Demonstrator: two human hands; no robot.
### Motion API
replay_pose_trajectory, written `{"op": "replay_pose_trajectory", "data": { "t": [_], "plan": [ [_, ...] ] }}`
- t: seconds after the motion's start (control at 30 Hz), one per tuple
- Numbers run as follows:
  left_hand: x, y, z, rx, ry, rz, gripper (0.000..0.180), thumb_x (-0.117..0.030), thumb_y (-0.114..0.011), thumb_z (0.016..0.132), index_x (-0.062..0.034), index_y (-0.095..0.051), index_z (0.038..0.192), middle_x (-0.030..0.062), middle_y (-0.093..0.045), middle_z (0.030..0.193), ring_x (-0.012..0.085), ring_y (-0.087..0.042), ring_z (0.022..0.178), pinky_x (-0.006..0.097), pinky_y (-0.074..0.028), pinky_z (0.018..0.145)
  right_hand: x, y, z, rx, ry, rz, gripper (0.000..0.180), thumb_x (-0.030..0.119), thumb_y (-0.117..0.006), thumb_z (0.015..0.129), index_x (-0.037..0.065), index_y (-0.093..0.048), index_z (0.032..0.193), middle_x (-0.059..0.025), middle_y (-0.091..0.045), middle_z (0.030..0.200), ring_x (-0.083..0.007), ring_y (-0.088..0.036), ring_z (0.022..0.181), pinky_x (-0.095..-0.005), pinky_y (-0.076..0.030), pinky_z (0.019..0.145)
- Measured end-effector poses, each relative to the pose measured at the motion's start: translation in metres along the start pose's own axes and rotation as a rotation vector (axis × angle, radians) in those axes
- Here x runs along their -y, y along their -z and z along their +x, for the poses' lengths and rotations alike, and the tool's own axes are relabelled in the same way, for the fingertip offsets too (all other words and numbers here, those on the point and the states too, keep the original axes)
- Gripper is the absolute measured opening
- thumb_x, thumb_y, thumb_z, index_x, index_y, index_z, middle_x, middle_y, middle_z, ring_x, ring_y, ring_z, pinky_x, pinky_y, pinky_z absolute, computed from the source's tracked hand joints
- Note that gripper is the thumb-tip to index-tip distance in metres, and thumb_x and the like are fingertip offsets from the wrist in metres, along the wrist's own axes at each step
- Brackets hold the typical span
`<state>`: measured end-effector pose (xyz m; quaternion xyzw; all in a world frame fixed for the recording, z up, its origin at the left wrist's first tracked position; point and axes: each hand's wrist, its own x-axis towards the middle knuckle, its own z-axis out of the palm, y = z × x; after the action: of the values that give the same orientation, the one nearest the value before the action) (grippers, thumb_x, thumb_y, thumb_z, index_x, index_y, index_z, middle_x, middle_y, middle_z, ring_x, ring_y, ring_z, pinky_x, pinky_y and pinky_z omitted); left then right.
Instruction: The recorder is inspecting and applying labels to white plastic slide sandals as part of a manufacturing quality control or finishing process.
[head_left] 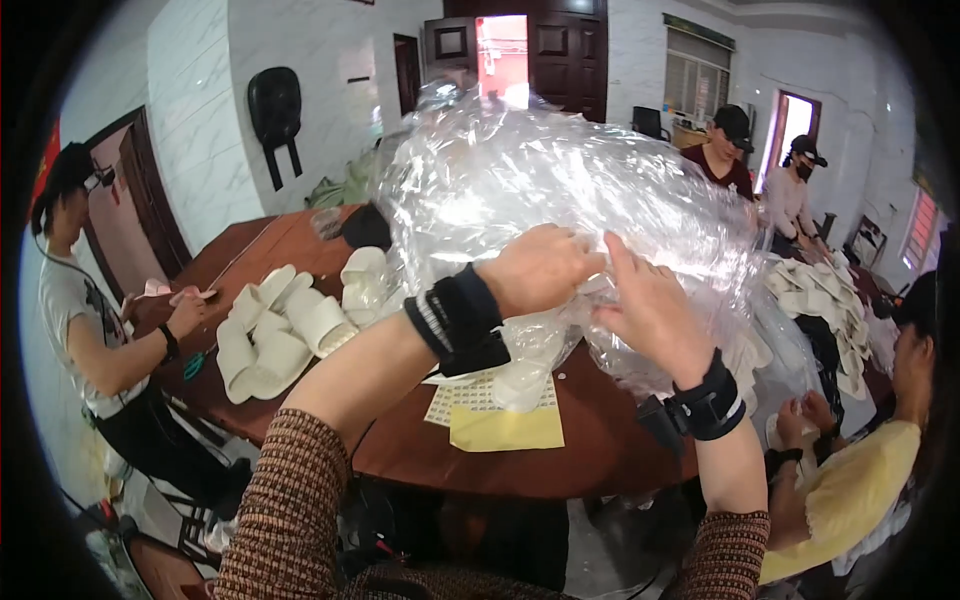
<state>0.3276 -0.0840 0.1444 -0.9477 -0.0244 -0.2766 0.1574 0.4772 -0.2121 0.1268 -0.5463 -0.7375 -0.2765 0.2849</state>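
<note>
My left hand is in front of a big heap of clear plastic bags, its fingers curled closed on a clear plastic bag. Close by on the right, my right hand has its index finger stretched up and its thumb apart, touching the same plastic. Below the hands lies a whitish slipper, partly covered by clear film. It rests on yellow sticker sheets printed with rows of small marks. Both my wrists wear black bands.
Several cream slippers lie on the brown table at left, near green scissors. More slippers are piled at right beside a black bag. A person works at left; several others sit or stand at right.
</note>
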Motion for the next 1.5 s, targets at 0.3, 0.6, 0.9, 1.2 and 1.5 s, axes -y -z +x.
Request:
{"op": "replay_pose_trajectory", "data": {
  "t": [0.3,0.6,0.9,1.2,1.5],
  "plan": [
    [0.021,0.02,0.008,-0.401,-0.203,0.18,0.038,-0.012,-0.07,0.075,-0.008,-0.062,0.111,0.0123,-0.063,0.108,0.0273,-0.058,0.103,0.036,-0.045,0.09,-0.035,-0.046,0.018,-0.129,-0.276,0.093,0.031,0.007,-0.058,0.075,0.001,-0.058,0.105,-0.0218,-0.064,0.072,-0.041,-0.063,0.071,-0.0471,-0.051,0.064],
    [0.154,0.01,-0.121,-0.077,0.523,0.117,0.051,-0.037,-0.075,0.074,-0.0052,-0.06,0.11,0.015,-0.06,0.11,0.0348,-0.056,0.102,0.045,-0.045,0.081,-0.126,-0.022,0.02,-0.452,-0.726,0.678,0.027,0.005,-0.061,0.078,-0.003,-0.064,0.103,-0.004,-0.064,0.082,-0.0091,-0.056,0.063,-0.0246,-0.044,0.056],
    [0.173,-0.135,-0.175,0.534,0.68,0.157,0.033,-0.034,-0.064,0.079,-0.0055,-0.067,0.097,0.0165,-0.068,0.093,0.0337,-0.066,0.088,0.046,-0.051,0.077,-0.155,-0.053,0.011,-0.651,-0.778,1.044,0.039,0.002,-0.065,0.08,-0.004,-0.057,0.118,-0.0053,-0.062,0.092,-0.0107,-0.057,0.069,-0.0237,-0.046,0.059],
    [0.192,-0.014,-0.098,-0.45,0.897,-0.394,0.024,-0.02,-0.054,0.09,0.0003,-0.065,0.082,0.001,-0.059,0.067,0.0112,-0.053,0.063,0.031,-0.041,0.057,-0.146,-0.061,-0.024,-0.692,-0.994,1.313,0.044,0.009,-0.068,0.084,-0.005,-0.046,0.12,-0.0123,-0.062,0.103,-0.0179,-0.063,0.088,-0.0278,-0.051,0.075],
    [0.091,0.044,0.018,-0.699,0.531,-0.426,0.026,-0.015,-0.051,0.095,0.0058,-0.064,0.103,0.0046,-0.065,0.087,0.0094,-0.056,0.077,0.023,-0.044,0.071,-0.112,-0.071,-0.039,-0.599,-0.964,1.455,0.041,0.018,-0.061,0.089,-0.003,-0.049,0.122,-0.0105,-0.063,0.102,-0.0184,-0.063,0.089,-0.0294,-0.052,0.076]
  ]
}}
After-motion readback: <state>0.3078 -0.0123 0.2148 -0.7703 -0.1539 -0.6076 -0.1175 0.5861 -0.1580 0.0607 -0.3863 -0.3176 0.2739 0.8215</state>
